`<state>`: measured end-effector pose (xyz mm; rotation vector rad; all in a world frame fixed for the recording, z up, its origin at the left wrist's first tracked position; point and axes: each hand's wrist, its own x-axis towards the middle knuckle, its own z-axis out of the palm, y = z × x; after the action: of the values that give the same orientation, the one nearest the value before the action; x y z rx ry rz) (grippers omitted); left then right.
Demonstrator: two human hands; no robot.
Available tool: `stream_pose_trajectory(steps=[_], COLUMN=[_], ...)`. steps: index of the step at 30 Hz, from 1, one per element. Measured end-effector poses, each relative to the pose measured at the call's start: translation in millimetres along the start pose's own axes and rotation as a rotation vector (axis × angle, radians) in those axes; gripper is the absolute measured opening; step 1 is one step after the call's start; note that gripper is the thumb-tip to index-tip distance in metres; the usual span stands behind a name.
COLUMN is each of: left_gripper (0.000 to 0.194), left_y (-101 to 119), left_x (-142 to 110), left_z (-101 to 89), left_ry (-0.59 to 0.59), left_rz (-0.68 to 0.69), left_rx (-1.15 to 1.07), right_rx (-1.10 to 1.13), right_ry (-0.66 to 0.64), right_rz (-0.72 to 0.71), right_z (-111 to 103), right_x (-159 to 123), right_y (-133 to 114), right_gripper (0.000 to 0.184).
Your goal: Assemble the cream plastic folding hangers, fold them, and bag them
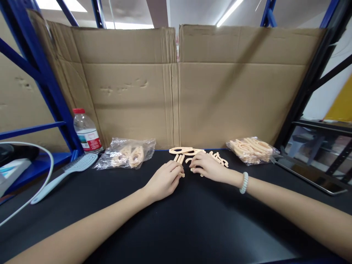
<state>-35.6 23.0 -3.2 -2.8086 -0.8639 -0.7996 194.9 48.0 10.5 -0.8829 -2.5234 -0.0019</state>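
Cream-coloured straight pieces (179, 158) lie on the black worktop (176, 227) under the left hand (164, 179), its fingers curled; I can't tell how firmly they grip. The right hand (209, 168) is half open, fingers bent over small parts, its grasp hidden. Its outer edge sits right beside a loose pile (219, 159), so a careless sideways sweep could scatter it, and uneven fingertip pressure could splay the straight pieces.

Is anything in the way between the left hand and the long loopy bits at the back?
Yes, the short straight pieces poke out past the left hand, toward the long loopy pieces.
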Motion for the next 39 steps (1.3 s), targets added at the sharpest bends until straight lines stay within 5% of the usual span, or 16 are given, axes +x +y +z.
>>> stream_pose_trajectory(steps=[9,15,23,29,33,39], left_gripper=[0.019,0.024,0.02,0.019,0.019,0.019], left_y=[-1.6,18.2,33.2,31.5,31.9,30.6], left_x=[-3.0,-0.5,0.8,1.1,1.0,0.1], left_z=[-1.6,-6.7,-5.0,-6.6,-6.0,-5.5], left_ry=[0.013,-0.046,-0.104,-0.123,-0.12,-0.092], left_rz=[0.039,0.28,0.459,0.441,0.454,0.455], left_rx=[0.026,0.087,0.19,0.193,0.208,0.181], right_rx=[0.062,0.028,0.054,0.084,0.156,0.349], right_ry=[0.038,0.063,-0.116,-0.146,-0.062,0.267], right_rz=[0.179,0.339,0.262,0.22,0.24,0.375], right_z=[-24.4,-29.2,-8.8,2.2,1.8,-6.7], right_x=[23.3,30.1,68.3,86.5,86.1,71.5], right_y=[42.3,71.5,77.9,65.8,60.2,65.7], right_gripper=[0.022,0.021,0.048,0.029,0.024,0.035])
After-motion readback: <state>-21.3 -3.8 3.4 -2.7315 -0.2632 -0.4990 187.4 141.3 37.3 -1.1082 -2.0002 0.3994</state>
